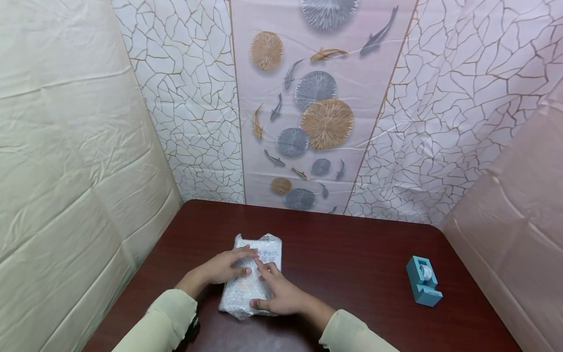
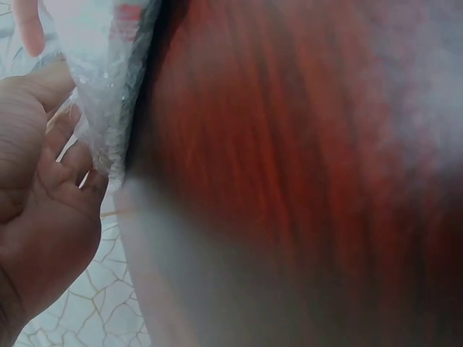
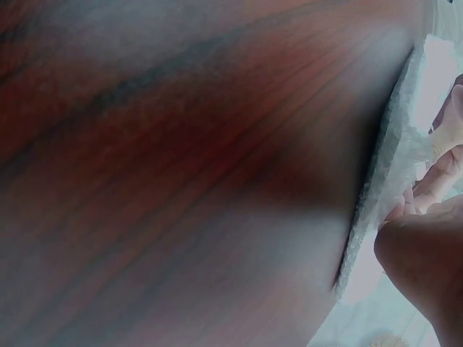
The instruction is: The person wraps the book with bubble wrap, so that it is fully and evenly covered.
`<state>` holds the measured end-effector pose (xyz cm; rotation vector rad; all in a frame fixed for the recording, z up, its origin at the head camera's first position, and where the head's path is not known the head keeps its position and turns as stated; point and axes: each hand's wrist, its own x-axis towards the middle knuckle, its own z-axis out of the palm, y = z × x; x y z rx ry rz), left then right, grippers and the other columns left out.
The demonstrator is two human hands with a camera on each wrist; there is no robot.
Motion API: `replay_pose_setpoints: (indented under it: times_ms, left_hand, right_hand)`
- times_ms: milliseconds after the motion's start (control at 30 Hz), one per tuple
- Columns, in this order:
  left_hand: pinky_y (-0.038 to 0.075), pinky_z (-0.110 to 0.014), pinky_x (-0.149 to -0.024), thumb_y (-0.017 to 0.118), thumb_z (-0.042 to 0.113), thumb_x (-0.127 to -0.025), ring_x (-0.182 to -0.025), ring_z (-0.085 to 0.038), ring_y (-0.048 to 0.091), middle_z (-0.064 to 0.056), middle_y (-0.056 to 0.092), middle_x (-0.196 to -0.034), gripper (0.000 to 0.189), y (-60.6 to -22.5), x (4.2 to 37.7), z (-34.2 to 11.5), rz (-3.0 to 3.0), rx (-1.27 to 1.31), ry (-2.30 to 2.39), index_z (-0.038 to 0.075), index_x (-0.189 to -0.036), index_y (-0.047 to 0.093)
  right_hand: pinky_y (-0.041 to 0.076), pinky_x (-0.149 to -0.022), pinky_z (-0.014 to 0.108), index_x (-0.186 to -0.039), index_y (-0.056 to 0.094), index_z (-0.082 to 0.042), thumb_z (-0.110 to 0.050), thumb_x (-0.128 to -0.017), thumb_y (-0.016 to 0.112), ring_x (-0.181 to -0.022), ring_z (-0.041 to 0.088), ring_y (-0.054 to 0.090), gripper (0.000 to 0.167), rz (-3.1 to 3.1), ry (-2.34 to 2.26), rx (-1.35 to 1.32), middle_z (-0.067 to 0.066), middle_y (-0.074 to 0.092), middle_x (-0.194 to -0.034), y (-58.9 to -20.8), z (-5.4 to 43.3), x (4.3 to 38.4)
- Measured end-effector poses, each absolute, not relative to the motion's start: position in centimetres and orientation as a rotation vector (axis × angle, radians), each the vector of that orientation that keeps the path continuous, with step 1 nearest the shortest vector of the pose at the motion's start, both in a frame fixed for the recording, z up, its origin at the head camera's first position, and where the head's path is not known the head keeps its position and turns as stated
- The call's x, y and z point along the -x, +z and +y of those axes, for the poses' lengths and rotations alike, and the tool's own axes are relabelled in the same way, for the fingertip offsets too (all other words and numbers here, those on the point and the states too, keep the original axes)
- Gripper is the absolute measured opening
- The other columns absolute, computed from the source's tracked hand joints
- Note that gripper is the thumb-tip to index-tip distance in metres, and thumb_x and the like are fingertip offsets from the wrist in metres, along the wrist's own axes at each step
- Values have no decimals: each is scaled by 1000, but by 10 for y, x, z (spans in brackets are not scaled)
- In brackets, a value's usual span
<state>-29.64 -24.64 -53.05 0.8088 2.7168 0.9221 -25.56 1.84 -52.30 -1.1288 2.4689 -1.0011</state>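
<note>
A flat white package in bubble wrap (image 1: 244, 292) lies on the dark red-brown table, with bluish print near its far right part. Across its upper left side rests my left hand (image 1: 224, 266), fingers mostly straight over the top. My right hand (image 1: 283, 294) lies on the right side, thumb and fingers spread on the wrap, its fingertips close to those of the left. In the left wrist view the left hand (image 2: 54, 210) is beside the crinkled wrap edge (image 2: 112, 108). The right wrist view has the right hand (image 3: 427, 246) against the package's side (image 3: 383, 177).
A teal tape dispenser (image 1: 427, 296) with a roll of clear tape (image 1: 425, 273) stands at the right of the table (image 1: 347, 274). A small dark object (image 1: 192, 327) shows by the left sleeve. Patterned cloth walls (image 1: 198, 98) surround the table's back and sides.
</note>
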Motion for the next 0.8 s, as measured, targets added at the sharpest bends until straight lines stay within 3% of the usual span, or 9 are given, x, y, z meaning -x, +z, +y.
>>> replay_pose_setpoints:
  times_ms: [467, 800]
  left_hand:
    - [44, -70, -123, 74, 30, -107, -159, -42, 48, -11, 53, -171, 47, -536, 297, -244, 2799, -825, 846, 19, -153, 65]
    - [38, -71, -126, 69, 29, -110, -165, -45, 36, -11, 49, -174, 51, -533, 296, -247, 2715, -937, 876, 13, -157, 60]
  right_hand:
    - [48, -124, 45, -174, 23, 3, -43, -99, 82, -138, 28, 59, 105, 2496, -975, 1124, 17, 46, -157, -523, 19, 254]
    - [45, -128, 47, -173, 26, 2, -44, -101, 80, -147, 28, 54, 101, 2497, -938, 1107, 15, 45, -162, -521, 22, 254]
